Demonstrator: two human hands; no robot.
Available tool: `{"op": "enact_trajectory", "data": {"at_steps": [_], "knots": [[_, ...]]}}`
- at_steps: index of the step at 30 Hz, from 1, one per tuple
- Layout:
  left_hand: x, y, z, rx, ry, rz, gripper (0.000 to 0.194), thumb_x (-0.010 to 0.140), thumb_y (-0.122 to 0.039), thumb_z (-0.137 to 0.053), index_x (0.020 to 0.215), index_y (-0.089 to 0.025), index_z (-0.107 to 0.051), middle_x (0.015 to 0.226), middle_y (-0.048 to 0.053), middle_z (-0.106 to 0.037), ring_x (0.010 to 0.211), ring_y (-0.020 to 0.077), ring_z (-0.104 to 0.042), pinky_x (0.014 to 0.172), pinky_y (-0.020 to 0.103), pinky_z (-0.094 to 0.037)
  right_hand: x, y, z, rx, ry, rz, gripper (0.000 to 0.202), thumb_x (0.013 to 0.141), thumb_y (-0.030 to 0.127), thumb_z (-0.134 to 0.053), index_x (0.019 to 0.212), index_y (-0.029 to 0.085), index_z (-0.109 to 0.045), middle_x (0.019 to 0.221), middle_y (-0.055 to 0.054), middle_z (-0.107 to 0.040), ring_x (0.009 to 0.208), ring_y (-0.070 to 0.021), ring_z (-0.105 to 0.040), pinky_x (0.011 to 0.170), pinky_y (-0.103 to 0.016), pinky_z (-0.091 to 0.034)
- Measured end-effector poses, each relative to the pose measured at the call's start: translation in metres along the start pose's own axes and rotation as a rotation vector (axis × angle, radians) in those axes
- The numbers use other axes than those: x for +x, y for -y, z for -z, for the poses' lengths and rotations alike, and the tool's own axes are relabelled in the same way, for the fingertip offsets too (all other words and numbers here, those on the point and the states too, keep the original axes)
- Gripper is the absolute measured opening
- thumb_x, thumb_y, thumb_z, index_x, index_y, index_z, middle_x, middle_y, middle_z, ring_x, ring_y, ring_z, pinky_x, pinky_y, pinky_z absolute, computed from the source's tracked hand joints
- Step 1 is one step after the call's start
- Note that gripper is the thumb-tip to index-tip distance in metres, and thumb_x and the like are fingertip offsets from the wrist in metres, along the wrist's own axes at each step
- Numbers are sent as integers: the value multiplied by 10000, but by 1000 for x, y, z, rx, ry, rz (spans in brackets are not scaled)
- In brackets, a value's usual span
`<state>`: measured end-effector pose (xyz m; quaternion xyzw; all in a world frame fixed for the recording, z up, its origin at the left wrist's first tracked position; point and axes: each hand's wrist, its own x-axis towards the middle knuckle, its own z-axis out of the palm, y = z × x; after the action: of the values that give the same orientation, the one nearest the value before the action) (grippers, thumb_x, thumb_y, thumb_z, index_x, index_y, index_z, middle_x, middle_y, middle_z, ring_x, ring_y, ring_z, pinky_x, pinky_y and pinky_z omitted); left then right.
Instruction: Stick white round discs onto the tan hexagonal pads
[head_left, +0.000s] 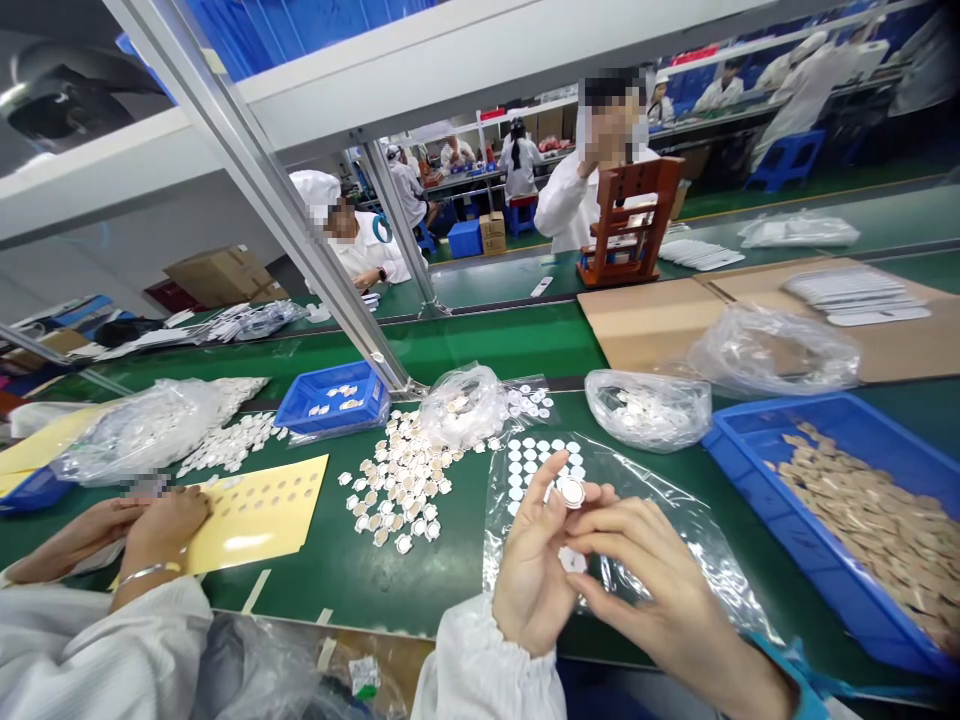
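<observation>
My left hand (534, 565) is raised over the bench, its thumb and fingers closed on a small round white piece with a ring-shaped rim (571, 492). Close beside it, my right hand (656, 575) pinches a thin white disc (572, 560) between thumb and fingertips, near the left palm. Beneath both hands lies a clear plastic sheet or bag (675, 530), with rows of round white discs (529, 455) at its far left part. A loose heap of small round white-and-tan pieces (409, 470) is spread left of my hands.
At right stands a blue bin (810, 560) of tan discs. Clear bags (649, 408) and a small blue tray (330, 398) line the back. A co-worker's hands (161, 520) touch a yellow sheet (259, 515) at left. A metal post (300, 230) rises behind.
</observation>
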<state>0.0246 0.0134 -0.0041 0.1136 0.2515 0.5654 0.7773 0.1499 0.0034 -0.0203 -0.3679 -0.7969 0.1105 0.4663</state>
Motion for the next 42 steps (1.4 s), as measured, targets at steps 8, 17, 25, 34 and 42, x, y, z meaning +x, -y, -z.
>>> {"op": "enact_trajectory", "data": {"at_steps": [8, 17, 25, 34, 42], "knots": [[-9, 4, 9, 175, 88, 7, 216, 688, -253, -779, 882, -170, -739, 794, 44, -744, 765, 138, -666, 817, 279, -500, 22, 4, 33, -21, -119, 84, 165, 771, 143, -669, 921, 200, -631, 899, -46, -684, 851, -182, -612, 717, -341, -499], [-13, 5, 4, 209, 125, 26, 220, 688, -245, -778, 888, -161, -745, 778, 62, -751, 768, 165, -679, 865, 353, -498, 23, 3, 34, -29, -101, 130, 188, 771, 116, -670, 936, 184, -614, 906, -47, -680, 853, -171, -598, 753, -359, -485], [-16, 6, 2, 202, 134, 57, 222, 734, -238, -737, 933, -140, -736, 851, 74, -751, 824, 173, -681, 855, 316, -498, 18, -2, 33, -35, -101, 146, 252, 763, 91, -671, 986, 187, -602, 946, -56, -665, 899, -186, -579, 795, -393, -470], [-16, -1, -10, 377, 44, 11, 164, 803, -216, -661, 925, -113, -698, 790, 90, -747, 786, 161, -691, 797, 258, -494, 13, -8, 31, -79, -54, 74, 232, 804, 157, -641, 1021, 215, -581, 980, -54, -658, 932, -196, -577, 809, -401, -459], [-12, -2, -14, 455, 4, 6, 165, 735, -175, -725, 869, -115, -650, 712, 69, -746, 752, 158, -695, 785, 254, -488, 12, -9, 31, -70, -51, 76, 282, 781, 121, -657, 1042, 191, -578, 992, -55, -647, 947, -192, -550, 823, -389, -438]]}}
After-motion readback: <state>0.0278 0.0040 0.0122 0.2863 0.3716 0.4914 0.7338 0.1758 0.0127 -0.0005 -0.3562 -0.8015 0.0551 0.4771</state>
